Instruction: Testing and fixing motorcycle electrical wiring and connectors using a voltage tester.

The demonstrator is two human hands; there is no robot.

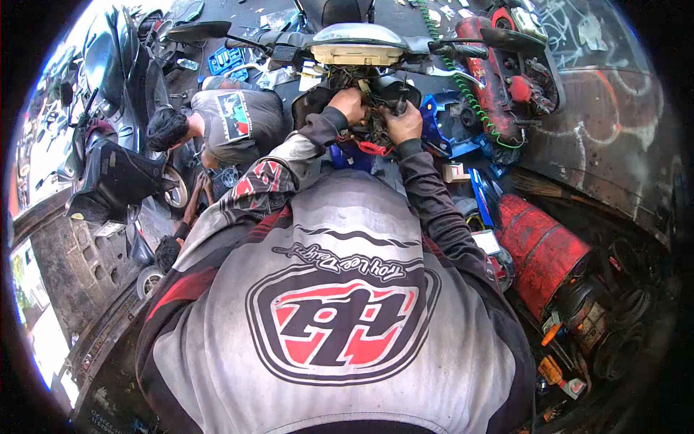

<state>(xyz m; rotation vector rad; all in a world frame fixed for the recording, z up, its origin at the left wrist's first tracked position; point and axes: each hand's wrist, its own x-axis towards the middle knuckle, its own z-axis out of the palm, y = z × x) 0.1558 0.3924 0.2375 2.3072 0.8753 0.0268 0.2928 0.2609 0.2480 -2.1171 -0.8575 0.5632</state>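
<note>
Directly ahead of both hands, one motorcycle front (358,56) stands with its wiring (374,130) exposed between the left hand (350,106) and the right hand (405,123). The left hand is curled into the wiring; whether it grips a strand cannot be told. The right hand is closed on a dark slender piece (401,106) of uncertain kind.

Hazards, by scale: the handlebar (418,45), beyond the hands, could swing under uneven pressure; the wiring could part at a joint if pulled too hard; the red coiled cable (374,148), just below the hands, could snag; the dark slender piece could drop if the right hand slackens.

Counts, descending: motorcycle front, one; other people (235,119) left of the left hand, at least two; red drum (542,249), right of and nearer the body than the right hand, one; mirrors (513,40), beyond the hands on either side, two; green coiled hose (486,121), right of the right hand, one; red coiled cable, one; dark slender piece, one. Individual strands are too tangled to count.
</note>
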